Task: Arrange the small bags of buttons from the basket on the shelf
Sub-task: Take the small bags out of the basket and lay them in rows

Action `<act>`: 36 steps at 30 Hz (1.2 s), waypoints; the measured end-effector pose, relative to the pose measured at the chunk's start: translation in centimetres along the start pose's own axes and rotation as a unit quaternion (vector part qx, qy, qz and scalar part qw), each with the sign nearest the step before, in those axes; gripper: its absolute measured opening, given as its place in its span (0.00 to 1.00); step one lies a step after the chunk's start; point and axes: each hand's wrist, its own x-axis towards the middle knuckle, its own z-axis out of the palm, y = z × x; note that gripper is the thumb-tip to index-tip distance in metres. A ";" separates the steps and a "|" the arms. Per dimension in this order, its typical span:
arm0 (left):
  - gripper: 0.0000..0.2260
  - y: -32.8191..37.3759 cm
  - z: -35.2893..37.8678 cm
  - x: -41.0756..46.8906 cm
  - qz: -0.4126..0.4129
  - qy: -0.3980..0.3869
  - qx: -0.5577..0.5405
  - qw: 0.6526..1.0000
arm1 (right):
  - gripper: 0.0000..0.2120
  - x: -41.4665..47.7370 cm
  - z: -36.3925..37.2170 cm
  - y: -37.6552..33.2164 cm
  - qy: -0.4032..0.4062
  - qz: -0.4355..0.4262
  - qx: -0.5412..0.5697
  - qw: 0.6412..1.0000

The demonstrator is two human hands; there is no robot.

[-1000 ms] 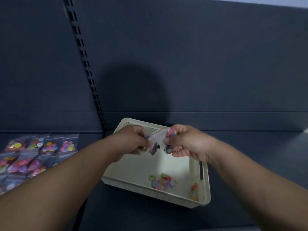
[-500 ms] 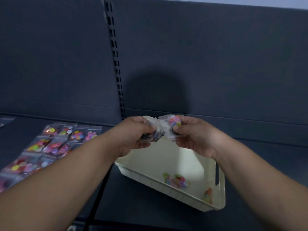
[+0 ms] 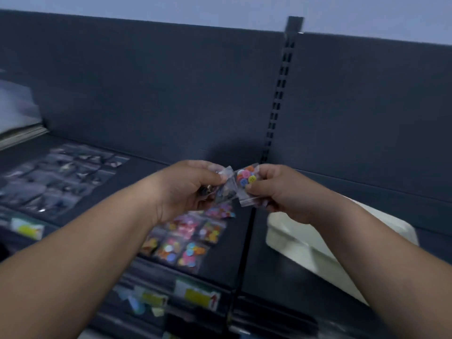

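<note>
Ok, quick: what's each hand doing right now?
Left hand: pinches a small bag of dark buttons.
Right hand: pinches a small bag of colourful buttons.

Back panel (image 3: 159,81): dark, matte, stands behind and above both hands. Slotted upright (image 3: 281,94): rises directly above the right hand (image 3: 281,192) and splits the panel into two sections. Pale wall (image 3: 220,11): visible above the panel's top edge. Yellow label (image 3: 195,293): below the left hand (image 3: 186,189). Second label (image 3: 27,228): far left of that hand. Pale stack (image 3: 17,113): far left, blurred.
</note>
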 end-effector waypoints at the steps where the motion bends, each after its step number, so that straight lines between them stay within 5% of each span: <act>1: 0.08 0.0 -1.5 -1.3 0.004 -0.001 0.019 1.000 | 0.04 0.3 1.9 -0.9 -0.021 -0.008 -0.040 0.999; 6: 0.04 -0.3 -8.0 -7.1 0.014 0.042 0.143 0.989 | 0.03 1.2 11.1 -5.5 -0.131 -0.048 -0.246 0.959; 9: 0.01 -0.8 -11.4 -10.1 0.009 0.073 0.196 0.978 | 0.07 1.7 15.5 -7.3 -0.129 -0.073 -0.260 0.954; 17: 0.06 -2.9 -17.5 -13.3 -0.054 0.159 0.046 0.985 | 0.13 3.0 22.5 -7.1 -0.029 -0.039 0.009 0.999; 22: 0.03 -3.5 -19.0 -12.8 -0.102 0.173 -0.147 0.968 | 0.05 3.4 23.2 -5.5 0.001 0.056 0.275 0.960; 27: 0.07 -3.2 -18.3 -10.7 -0.111 0.146 -0.219 0.958 | 0.13 4.1 24.2 -4.2 -0.040 0.046 0.316 0.947; 31: 0.07 -2.5 -17.6 -8.2 -0.114 0.131 -0.215 0.961 | 0.02 6.2 23.8 -4.0 0.029 0.002 0.334 0.942; 36: 0.08 -1.7 -16.6 -4.6 -0.128 0.089 -0.154 0.976 | 0.07 8.7 20.2 -3.7 0.092 0.019 0.301 0.949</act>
